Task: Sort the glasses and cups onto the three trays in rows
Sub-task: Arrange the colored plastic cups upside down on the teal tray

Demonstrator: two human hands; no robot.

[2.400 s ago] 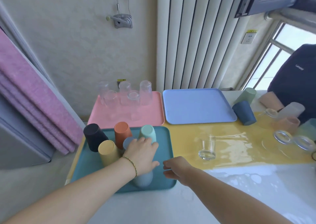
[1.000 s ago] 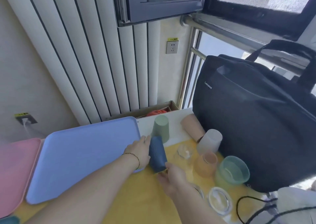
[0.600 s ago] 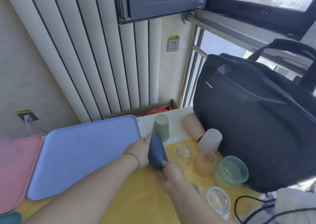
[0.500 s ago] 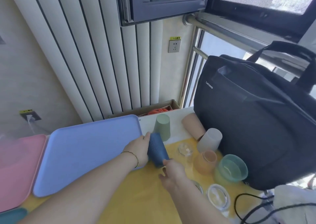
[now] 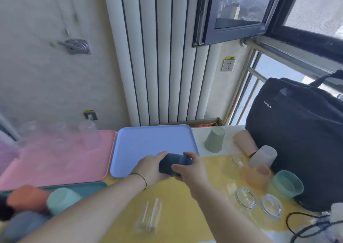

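**A:** First entry: what are you holding, and where?

**B:** One navy cup [image 5: 170,164], on its side, held in the air over the near right corner of the blue tray [image 5: 148,142]. Your left hand [image 5: 150,168] wraps one end and your right hand [image 5: 193,172] grips the other.

**A:** Why two hands?

**B:** A lighter blue end shows under your right fingers, so this may be two nested cups that you are pulling apart. Blur keeps me from being sure. Otherwise you are probably turning it to stand mouth down, like the green cup [image 5: 214,140].

**A:** Trays?

**B:** There are three, edge to edge.
- The blue tray is bare where it shows.
- The pink tray [image 5: 55,161] has clear glasses at its far edge, smeared by blur.
- The teal tray [image 5: 89,187] has coloured cups, an orange cup [image 5: 26,198] and a mint cup [image 5: 63,200] among them.

**A:** Unsorted stock?

**B:**
- The green cup stands just beside the blue tray.
- Right of it, a loose cluster of cups sits against the bag [image 5: 297,131], some of them tipped over.
- One glass [image 5: 148,216] stands alone near you.

**A:** Surface and room?

**B:**
- The surface [image 5: 176,196] is yellow and glossy, and pale at the far edge.
- A white radiator [image 5: 163,57] stands behind the trays, with a socket [image 5: 227,64] beside it.
- The window is on the right and open.
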